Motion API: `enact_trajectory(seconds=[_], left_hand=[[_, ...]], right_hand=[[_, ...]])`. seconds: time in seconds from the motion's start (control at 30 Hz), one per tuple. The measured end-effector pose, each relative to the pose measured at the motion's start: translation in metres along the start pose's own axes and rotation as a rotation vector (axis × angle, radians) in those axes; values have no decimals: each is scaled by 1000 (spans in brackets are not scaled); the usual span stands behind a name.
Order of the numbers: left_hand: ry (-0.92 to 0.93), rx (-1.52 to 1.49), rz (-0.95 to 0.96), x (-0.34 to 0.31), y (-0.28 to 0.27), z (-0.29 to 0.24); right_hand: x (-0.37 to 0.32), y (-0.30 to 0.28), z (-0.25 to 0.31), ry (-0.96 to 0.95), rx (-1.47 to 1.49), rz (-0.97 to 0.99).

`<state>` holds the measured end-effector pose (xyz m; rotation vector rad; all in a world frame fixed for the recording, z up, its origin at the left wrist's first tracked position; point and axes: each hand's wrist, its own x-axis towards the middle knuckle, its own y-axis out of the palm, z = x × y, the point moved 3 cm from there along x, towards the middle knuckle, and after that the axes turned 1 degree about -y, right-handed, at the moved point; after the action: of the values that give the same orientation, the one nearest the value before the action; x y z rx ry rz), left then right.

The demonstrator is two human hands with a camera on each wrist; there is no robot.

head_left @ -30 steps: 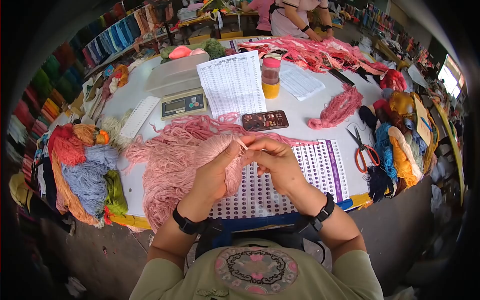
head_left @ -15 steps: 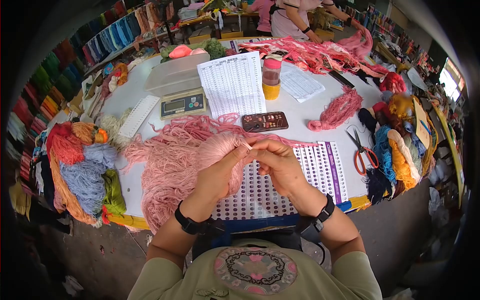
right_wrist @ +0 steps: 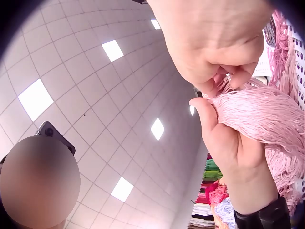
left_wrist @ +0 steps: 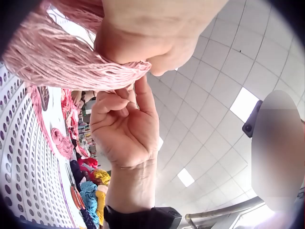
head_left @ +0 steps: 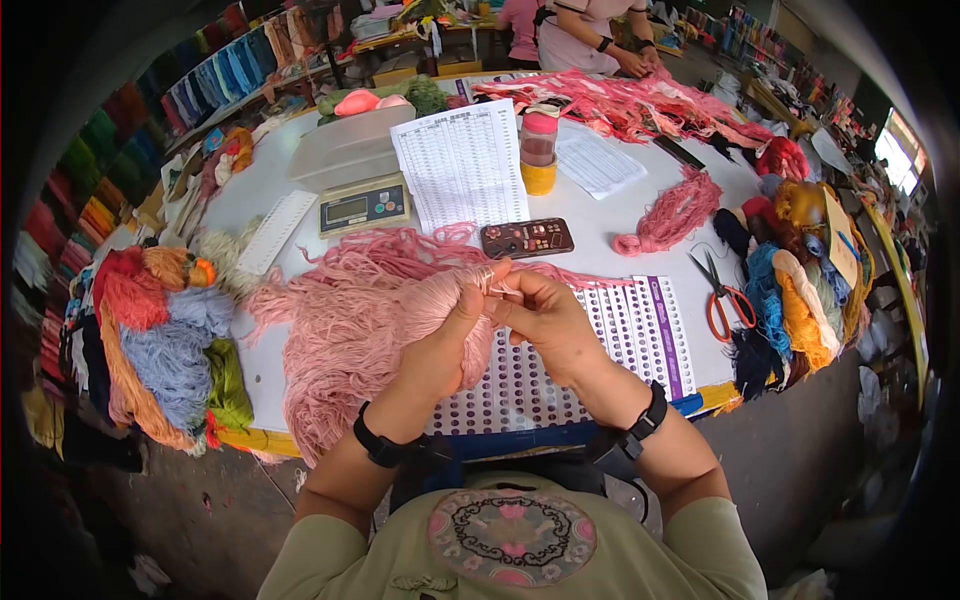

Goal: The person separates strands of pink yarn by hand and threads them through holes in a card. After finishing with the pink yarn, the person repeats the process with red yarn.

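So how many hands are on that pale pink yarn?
2: the left hand holds the pale pink yarn; the right hand pinches strands at its gathered end. No others show, though some fingers are hidden.

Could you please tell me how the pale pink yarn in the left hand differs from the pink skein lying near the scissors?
The pale pink yarn is lighter, while the pink skein is a deeper shade. The pale pink yarn is gripped in the left hand; the pink skein lies on the table, touched by neither hand. Both are bundles of many thin strands.
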<state>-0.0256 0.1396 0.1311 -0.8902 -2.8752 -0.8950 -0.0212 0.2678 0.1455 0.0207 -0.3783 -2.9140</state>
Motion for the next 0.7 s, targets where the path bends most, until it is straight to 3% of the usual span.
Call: enact_trajectory(seconds=[0.17, 0.23, 0.37, 0.53, 0.7], left_hand=[[47, -13, -45, 2, 6, 1], [50, -41, -56, 1, 9, 0], [104, -208, -62, 3, 6, 4], [82, -212, -68, 3, -6, 7], [92, -279, -109, 1, 9, -1]], right_hand=[[-2, -2, -2, -15, -4, 22], [-6, -1, 4, -14, 59, -65], [-7, -4, 2, 29, 140, -85], [-4, -11, -5, 95, 320, -63], [-7, -10, -1, 89, 236, -50]])
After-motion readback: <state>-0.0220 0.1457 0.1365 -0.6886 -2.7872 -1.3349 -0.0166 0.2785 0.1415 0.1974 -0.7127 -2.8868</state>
